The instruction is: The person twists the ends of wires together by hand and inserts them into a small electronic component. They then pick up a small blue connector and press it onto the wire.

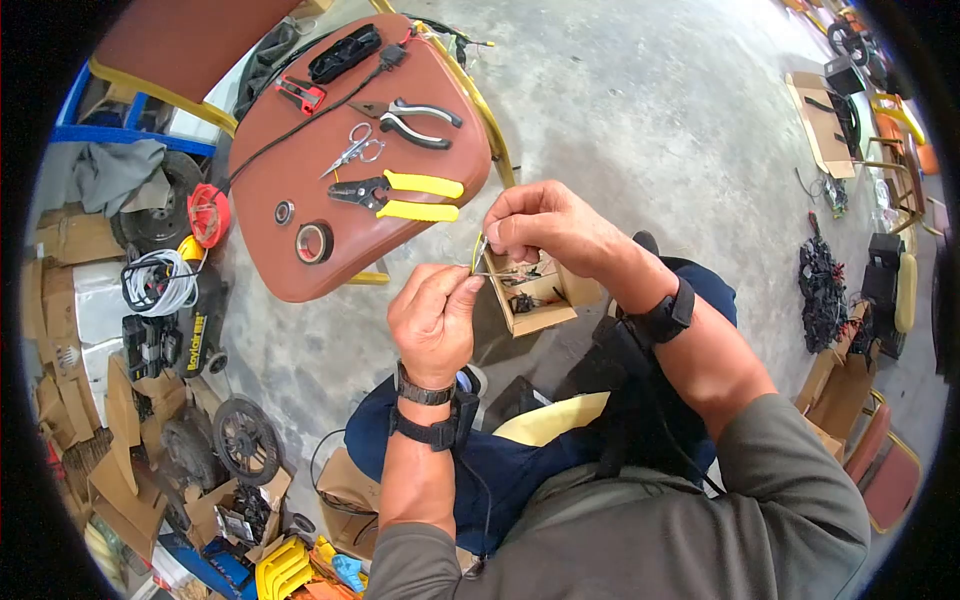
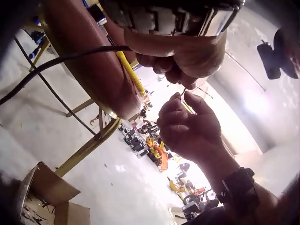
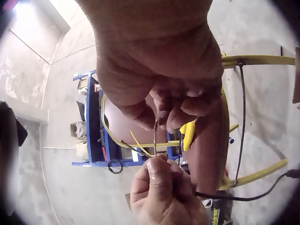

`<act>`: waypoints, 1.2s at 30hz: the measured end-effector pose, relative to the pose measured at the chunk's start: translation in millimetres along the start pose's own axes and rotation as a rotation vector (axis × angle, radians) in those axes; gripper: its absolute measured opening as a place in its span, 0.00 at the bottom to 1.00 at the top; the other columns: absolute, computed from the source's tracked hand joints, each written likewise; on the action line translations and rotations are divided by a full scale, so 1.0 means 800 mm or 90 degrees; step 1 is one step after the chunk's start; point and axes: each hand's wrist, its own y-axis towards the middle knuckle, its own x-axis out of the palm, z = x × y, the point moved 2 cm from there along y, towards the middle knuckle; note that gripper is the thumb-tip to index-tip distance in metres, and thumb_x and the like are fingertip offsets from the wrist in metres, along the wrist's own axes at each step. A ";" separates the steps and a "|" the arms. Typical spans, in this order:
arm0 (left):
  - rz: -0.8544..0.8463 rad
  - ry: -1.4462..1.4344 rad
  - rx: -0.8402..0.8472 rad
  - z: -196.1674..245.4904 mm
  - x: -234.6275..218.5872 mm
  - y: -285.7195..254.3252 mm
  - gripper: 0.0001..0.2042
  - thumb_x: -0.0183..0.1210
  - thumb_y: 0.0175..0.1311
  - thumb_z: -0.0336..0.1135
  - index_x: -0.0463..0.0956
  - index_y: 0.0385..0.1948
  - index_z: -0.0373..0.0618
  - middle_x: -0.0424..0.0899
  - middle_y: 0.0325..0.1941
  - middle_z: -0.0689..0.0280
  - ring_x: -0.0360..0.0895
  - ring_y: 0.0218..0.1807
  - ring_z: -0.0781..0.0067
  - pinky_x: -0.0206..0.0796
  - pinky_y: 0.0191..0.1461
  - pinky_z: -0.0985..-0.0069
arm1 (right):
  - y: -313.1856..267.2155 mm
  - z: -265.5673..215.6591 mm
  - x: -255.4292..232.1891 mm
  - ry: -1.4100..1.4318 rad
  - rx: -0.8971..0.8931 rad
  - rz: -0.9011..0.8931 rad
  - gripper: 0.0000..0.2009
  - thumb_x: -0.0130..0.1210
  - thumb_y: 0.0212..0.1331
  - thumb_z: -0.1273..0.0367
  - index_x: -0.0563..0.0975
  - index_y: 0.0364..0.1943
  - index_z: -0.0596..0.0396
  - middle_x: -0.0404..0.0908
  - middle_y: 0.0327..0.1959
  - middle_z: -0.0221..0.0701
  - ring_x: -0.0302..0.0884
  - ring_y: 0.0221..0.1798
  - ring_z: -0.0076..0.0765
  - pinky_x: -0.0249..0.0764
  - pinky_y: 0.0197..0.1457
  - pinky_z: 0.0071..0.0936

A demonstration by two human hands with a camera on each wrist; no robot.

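Observation:
In the head view my left hand [image 1: 432, 315] is held in front of the chair, its thumb and fingers pinching a cable's wires. A thin yellow wire [image 3: 139, 143] and a dark wire fan out above these fingertips in the right wrist view. Between the two hands runs a twisted, copper-coloured wire end [image 3: 155, 139]. My right hand [image 1: 545, 230] pinches the top of it between thumb and fingertips. A black cable [image 3: 225, 197] leads away from the left hand.
A brown chair seat [image 1: 370, 210] holds yellow-handled wire strippers [image 1: 425, 211], scissors [image 1: 352, 154], pliers [image 1: 405, 122], a red tool [image 1: 302, 95] and a roll of tape [image 1: 327, 250]. Beneath my hands stands a cardboard box [image 1: 542, 320] with wire scraps. Wheels and boxes crowd the left floor.

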 end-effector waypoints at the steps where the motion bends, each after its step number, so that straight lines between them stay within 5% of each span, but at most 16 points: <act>1: -0.006 0.011 0.011 -0.001 0.000 0.001 0.06 0.67 0.57 0.21 0.80 0.34 0.35 0.81 0.31 0.61 0.76 0.30 0.71 0.70 0.35 0.77 | 0.001 0.000 -0.001 -0.009 0.004 -0.002 0.08 0.61 0.57 0.69 0.82 0.36 0.59 0.80 0.28 0.25 0.71 0.27 0.17 0.66 0.31 0.18; 9: -0.052 0.072 0.057 0.000 0.002 0.008 0.07 0.69 0.51 0.23 0.80 0.31 0.37 0.82 0.29 0.58 0.79 0.29 0.58 0.71 0.33 0.69 | 0.005 0.003 -0.007 -0.052 0.021 0.003 0.06 0.60 0.58 0.69 0.81 0.32 0.58 0.77 0.25 0.23 0.70 0.25 0.17 0.65 0.28 0.18; 12: -0.044 0.069 0.044 0.002 0.003 0.009 0.07 0.69 0.51 0.23 0.80 0.30 0.38 0.81 0.28 0.58 0.79 0.30 0.58 0.70 0.33 0.68 | 0.007 0.006 -0.008 -0.091 0.012 0.010 0.11 0.61 0.54 0.64 0.82 0.30 0.59 0.78 0.24 0.25 0.72 0.26 0.20 0.69 0.31 0.22; 24: -0.061 0.082 0.011 0.003 0.002 0.010 0.06 0.68 0.52 0.22 0.80 0.30 0.37 0.80 0.28 0.58 0.79 0.29 0.58 0.70 0.33 0.69 | 0.005 0.007 -0.008 -0.117 0.003 0.006 0.05 0.60 0.59 0.71 0.82 0.35 0.58 0.79 0.27 0.22 0.71 0.28 0.15 0.67 0.31 0.17; 27: -0.079 0.086 0.022 -0.001 0.000 0.008 0.06 0.67 0.54 0.19 0.81 0.33 0.33 0.81 0.29 0.58 0.78 0.29 0.67 0.70 0.34 0.75 | 0.004 0.004 -0.006 -0.115 -0.004 -0.006 0.06 0.60 0.58 0.72 0.82 0.37 0.59 0.81 0.29 0.23 0.73 0.29 0.15 0.68 0.33 0.17; 36: -0.069 0.028 -0.024 -0.002 0.000 0.005 0.07 0.68 0.54 0.19 0.81 0.33 0.34 0.81 0.30 0.60 0.77 0.29 0.71 0.69 0.35 0.77 | 0.002 0.004 -0.004 -0.090 -0.037 -0.006 0.07 0.61 0.58 0.70 0.82 0.36 0.60 0.80 0.29 0.24 0.73 0.30 0.17 0.70 0.33 0.21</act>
